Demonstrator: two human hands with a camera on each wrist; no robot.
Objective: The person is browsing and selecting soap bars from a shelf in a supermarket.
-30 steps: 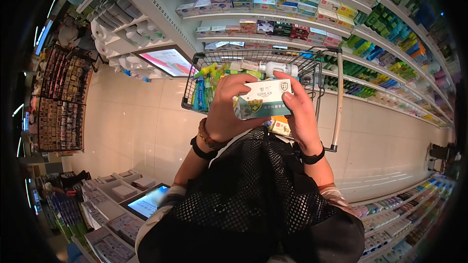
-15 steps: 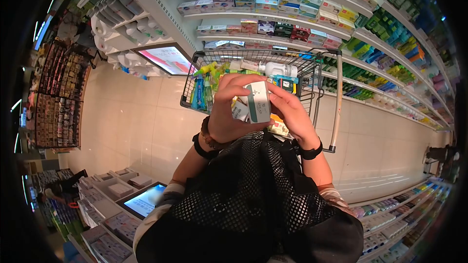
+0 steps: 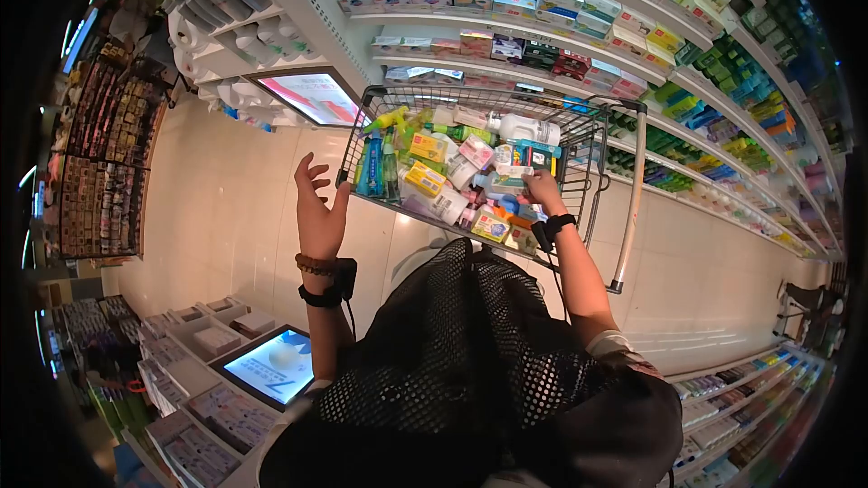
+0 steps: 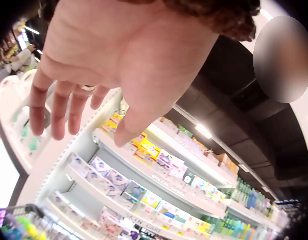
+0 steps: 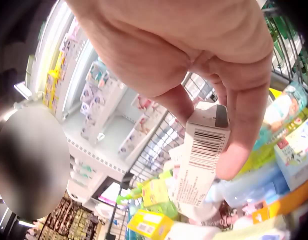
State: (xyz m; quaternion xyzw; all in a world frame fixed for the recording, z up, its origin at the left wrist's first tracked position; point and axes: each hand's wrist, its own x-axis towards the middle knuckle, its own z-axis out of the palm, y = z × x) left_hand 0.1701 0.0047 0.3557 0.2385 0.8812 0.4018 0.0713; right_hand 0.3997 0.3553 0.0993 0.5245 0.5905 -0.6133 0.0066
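Note:
Inside the cart [image 3: 407,210], my right hand [image 3: 543,190] pinches one end of a small white and green box [image 3: 508,183], above the piled goods. The right wrist view shows the box's barcode side [image 5: 204,150] between thumb and fingers of the right hand [image 5: 194,55]. My left hand [image 3: 319,215] is raised beside the cart's left end, fingers spread, touching nothing. In the left wrist view the left hand [image 4: 119,60] is empty, with shelves behind it. Yellow boxes [image 3: 424,178], a white bottle [image 3: 530,129] and green bottles [image 3: 391,168] lie in the cart.
Shelves of boxed goods [image 3: 533,24] stand beyond the cart, and bottles line the shelves to the right. A lit screen [image 3: 312,98] is at the upper left; another screen [image 3: 270,367] sits on a display at the lower left. The cart's handle [image 3: 630,199] is on the right.
Both hands held the box together and turned it. The left hand has let go and moved left; the right hand has carried the box forward into the cart.

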